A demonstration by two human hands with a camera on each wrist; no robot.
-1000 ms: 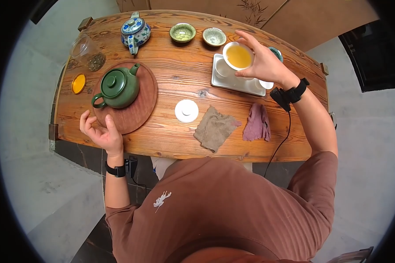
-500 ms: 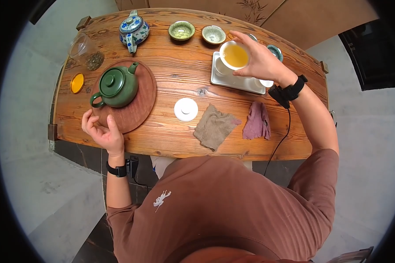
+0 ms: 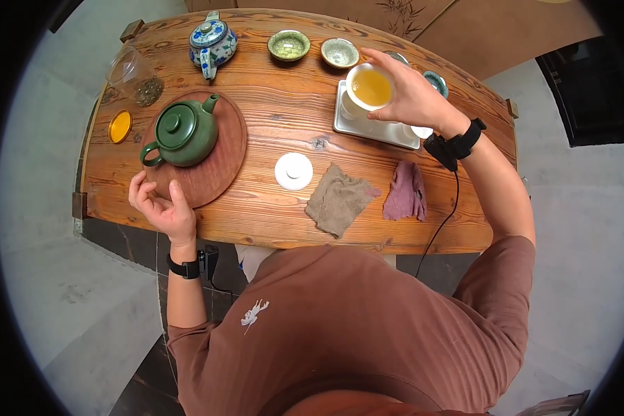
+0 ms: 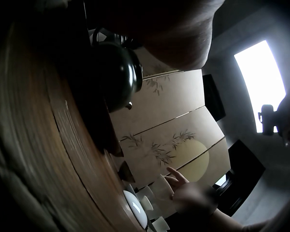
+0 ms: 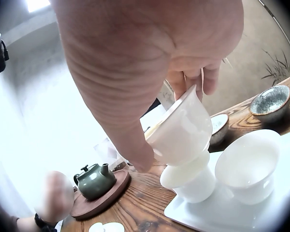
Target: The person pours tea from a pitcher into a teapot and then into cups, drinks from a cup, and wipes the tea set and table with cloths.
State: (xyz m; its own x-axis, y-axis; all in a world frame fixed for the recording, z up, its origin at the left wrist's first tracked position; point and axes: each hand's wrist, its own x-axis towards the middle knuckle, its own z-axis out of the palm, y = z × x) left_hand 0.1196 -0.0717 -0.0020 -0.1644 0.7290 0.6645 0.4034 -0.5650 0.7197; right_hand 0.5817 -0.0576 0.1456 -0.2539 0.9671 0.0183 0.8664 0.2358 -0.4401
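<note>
My right hand (image 3: 417,97) pinches a white bowl (image 3: 390,72) by its rim, thumb on the near side and fingers on the far side. Yellow-amber tea (image 3: 371,88) lies in it. In the right wrist view the bowl (image 5: 186,133) leans toward the thumb side, close over a small white cup (image 5: 193,181) on a white tray (image 3: 367,130). Beside that cup stands another white cup (image 5: 249,166). Palm up and fingers loosely bent, my left hand (image 3: 166,211) holds nothing at the near edge of a round wooden board (image 3: 222,166). A green teapot (image 3: 187,139) sits on this board.
A white lid (image 3: 293,171), a brown cloth (image 3: 340,201) and a purple cloth (image 3: 405,193) lie nearer me. Behind are a blue-and-white teapot (image 3: 213,45), a green bowl (image 3: 288,45) and a pale bowl (image 3: 340,53). An orange lid (image 3: 120,127) and clear container (image 3: 125,68) are left.
My right hand has shifted slightly left with the bowl of tea, then stays nearly still over the tray. My left hand has barely moved.
</note>
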